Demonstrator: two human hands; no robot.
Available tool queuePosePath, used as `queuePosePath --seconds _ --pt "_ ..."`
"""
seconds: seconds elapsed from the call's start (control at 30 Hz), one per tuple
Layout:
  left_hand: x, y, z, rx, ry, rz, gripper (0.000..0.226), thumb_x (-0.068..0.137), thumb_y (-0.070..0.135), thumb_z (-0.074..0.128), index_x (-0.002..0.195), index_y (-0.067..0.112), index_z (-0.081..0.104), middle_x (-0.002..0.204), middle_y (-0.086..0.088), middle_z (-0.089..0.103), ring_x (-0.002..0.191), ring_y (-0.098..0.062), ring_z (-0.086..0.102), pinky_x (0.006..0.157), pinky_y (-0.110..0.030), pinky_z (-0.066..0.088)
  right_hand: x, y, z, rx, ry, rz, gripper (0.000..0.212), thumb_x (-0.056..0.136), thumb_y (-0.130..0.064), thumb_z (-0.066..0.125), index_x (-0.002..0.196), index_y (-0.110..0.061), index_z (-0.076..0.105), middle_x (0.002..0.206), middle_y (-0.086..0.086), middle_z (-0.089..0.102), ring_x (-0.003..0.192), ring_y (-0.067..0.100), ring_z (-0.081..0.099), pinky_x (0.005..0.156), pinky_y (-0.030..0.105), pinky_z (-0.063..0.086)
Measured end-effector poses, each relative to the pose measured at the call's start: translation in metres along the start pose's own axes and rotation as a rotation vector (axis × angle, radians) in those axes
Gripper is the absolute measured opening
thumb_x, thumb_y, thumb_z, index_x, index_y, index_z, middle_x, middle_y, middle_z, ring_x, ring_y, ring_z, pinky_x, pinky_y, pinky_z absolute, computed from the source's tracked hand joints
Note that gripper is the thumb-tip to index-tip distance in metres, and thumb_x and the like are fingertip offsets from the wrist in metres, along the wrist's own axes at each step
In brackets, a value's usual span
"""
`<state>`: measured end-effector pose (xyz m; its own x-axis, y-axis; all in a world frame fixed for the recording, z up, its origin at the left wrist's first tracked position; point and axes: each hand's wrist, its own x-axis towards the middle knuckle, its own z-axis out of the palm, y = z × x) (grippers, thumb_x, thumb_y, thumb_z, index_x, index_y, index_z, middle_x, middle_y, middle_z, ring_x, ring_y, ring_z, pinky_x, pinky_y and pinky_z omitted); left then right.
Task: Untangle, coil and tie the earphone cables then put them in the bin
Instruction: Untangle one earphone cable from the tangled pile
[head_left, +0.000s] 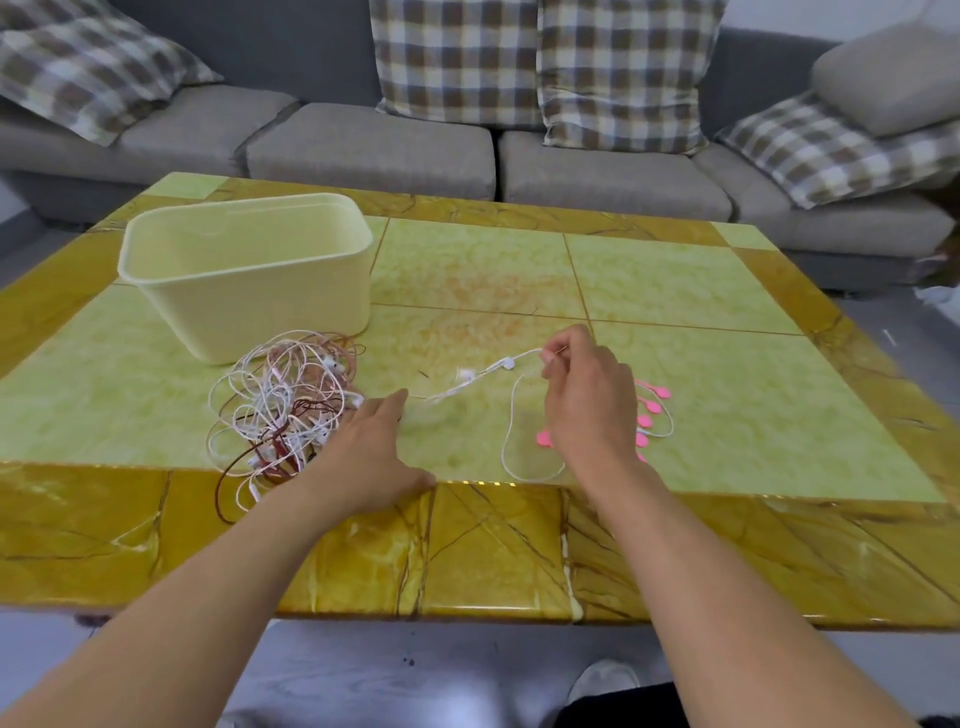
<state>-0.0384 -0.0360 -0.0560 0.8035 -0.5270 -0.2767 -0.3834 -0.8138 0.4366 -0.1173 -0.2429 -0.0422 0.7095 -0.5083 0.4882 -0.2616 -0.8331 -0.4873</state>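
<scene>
A tangle of white, pink and dark red earphone cables (283, 405) lies on the table in front of the cream bin (244, 270). My left hand (371, 457) rests flat with straight fingers at the tangle's right edge. My right hand (584, 395) pinches one white earphone cable (483, 371), lifted at the earbud end; the cable stretches left to the pile and loops down under my wrist. Several pink cable ties (649, 410) lie by my right hand, partly hidden behind it.
The green and yellow tiled table (675, 291) stands before a grey sofa (374, 145) with checked cushions (457, 57). The open-topped bin sits at the table's back left. A shoe (602, 680) shows on the floor below the table's front edge.
</scene>
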Motion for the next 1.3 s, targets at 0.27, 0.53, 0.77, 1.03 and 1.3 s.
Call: queuePosePath --seconds 0.27,0.53,0.77,1.03,1.3 --pt "0.008 -0.013 -0.003 -0.130 0.193 -0.071 0.086 0.082 0.015 0.076 0.155 0.015 0.032 0.147 -0.012 0.049 0.135 -0.030 0.047 0.106 -0.039 0.042 0.002 -0.008 -0.010 0.230 0.223 0.067 0.007 0.105 -0.020 0.050 0.102 -0.019 0.056 0.083 -0.006 0.068 0.071 0.024 0.060 0.079 0.050 0.048" --pt "0.010 -0.024 -0.006 -0.206 0.327 -0.051 0.033 0.084 0.001 0.066 0.111 0.019 0.071 0.091 0.004 0.067 0.090 -0.018 0.064 0.073 -0.025 0.044 0.005 -0.009 -0.019 0.180 0.191 0.216 0.010 0.105 -0.020 0.048 0.098 -0.027 0.047 0.079 -0.012 0.063 0.069 0.023 0.061 0.086 0.050 0.048" --pt "0.006 -0.021 -0.013 -0.285 0.297 -0.035 0.014 0.085 0.016 0.075 0.099 0.018 0.076 0.088 0.005 0.067 0.091 -0.015 0.063 0.078 -0.025 0.043 0.001 -0.011 -0.023 -0.309 -0.547 0.257 0.040 0.097 -0.054 0.053 0.080 -0.021 0.068 0.077 -0.007 0.070 0.087 0.024 0.067 0.091 0.039 0.045" --pt "0.003 -0.030 -0.018 -0.349 0.186 0.056 0.018 0.081 0.026 0.083 0.097 0.022 0.077 0.088 0.014 0.071 0.085 0.003 0.065 0.074 -0.015 0.046 -0.021 -0.054 0.009 0.133 -0.736 -0.097 0.031 0.102 -0.030 0.056 0.132 -0.030 0.064 0.134 -0.011 0.065 0.123 0.011 0.058 0.111 0.036 0.043" --pt "-0.002 -0.035 -0.029 -0.513 0.175 0.061 0.021 0.073 0.025 0.090 0.078 0.015 0.072 0.084 -0.003 0.077 0.078 -0.018 0.072 0.074 -0.035 0.055 -0.027 -0.053 0.030 0.215 -0.803 -0.013 0.022 0.095 -0.040 0.066 0.084 -0.026 0.078 0.071 -0.012 0.071 0.063 0.013 0.063 0.061 0.034 0.048"
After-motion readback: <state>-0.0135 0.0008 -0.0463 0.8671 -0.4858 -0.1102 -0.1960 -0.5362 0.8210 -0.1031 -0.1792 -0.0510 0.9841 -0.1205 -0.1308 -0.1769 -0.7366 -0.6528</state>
